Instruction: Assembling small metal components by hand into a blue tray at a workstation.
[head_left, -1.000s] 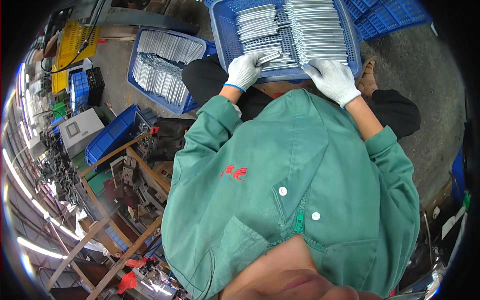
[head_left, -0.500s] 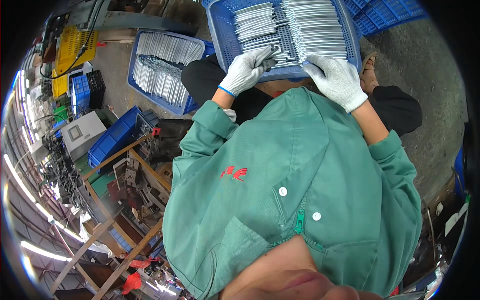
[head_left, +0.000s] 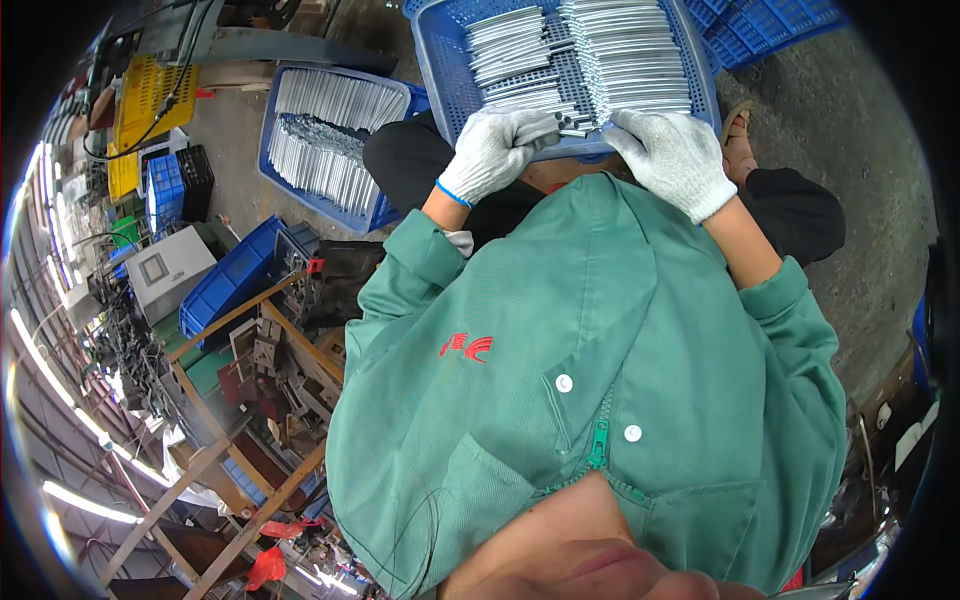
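Holding tubes (head_left: 548, 127) in left hand (head_left: 488, 152), at crate's (head_left: 440, 75) near edge; right hand (head_left: 675, 160) by long row (head_left: 630, 60), grip unclear; packed densely right, gappy left.

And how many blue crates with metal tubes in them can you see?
2: the front crate at top centre, and the left crate beside the left knee. Others may be hidden: the upper-right crate is cut off, its contents unclear.
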